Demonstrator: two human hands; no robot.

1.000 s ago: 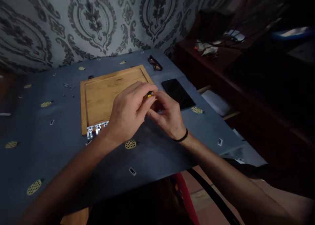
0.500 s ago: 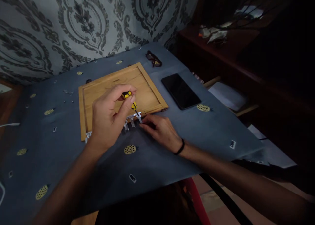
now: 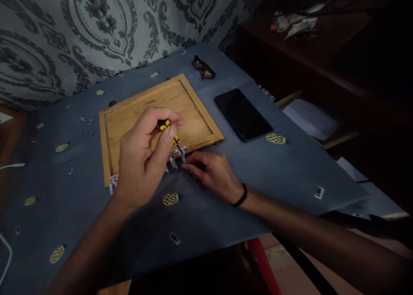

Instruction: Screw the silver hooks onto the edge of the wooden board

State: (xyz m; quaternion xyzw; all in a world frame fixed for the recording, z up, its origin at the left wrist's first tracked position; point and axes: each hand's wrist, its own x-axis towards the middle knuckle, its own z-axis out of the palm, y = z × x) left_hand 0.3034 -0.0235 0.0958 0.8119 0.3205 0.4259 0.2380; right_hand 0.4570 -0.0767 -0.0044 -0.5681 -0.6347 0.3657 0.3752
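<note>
My left hand [image 3: 140, 161] is closed around the yellow and black handle of a small screwdriver [image 3: 176, 140]. The screwdriver's shaft points down at a T-shaped metal bracket [image 3: 182, 155] on the near edge of a framed wooden panel [image 3: 193, 114]. With thumb and fingers pinched, my right hand [image 3: 214, 176] holds the lower end of that bracket. Beside it hangs a similar metal bracket [image 3: 173, 161], and more metal pieces [image 3: 114, 182] show at the panel's near left corner. My left hand hides part of the panel and its edge.
A black phone [image 3: 243, 114] lies right of the panel, with dark glasses [image 3: 204, 68] behind. Small metal parts [image 3: 86, 120] lie to the left on the blue patterned tablecloth [image 3: 135, 243]. A white cable [image 3: 13, 165] comes in from the left. An open drawer [image 3: 311, 118] is at the right.
The view has shifted slightly. Both hands keep their grips at the same bracket, and the screwdriver shows only a slight change in position.
</note>
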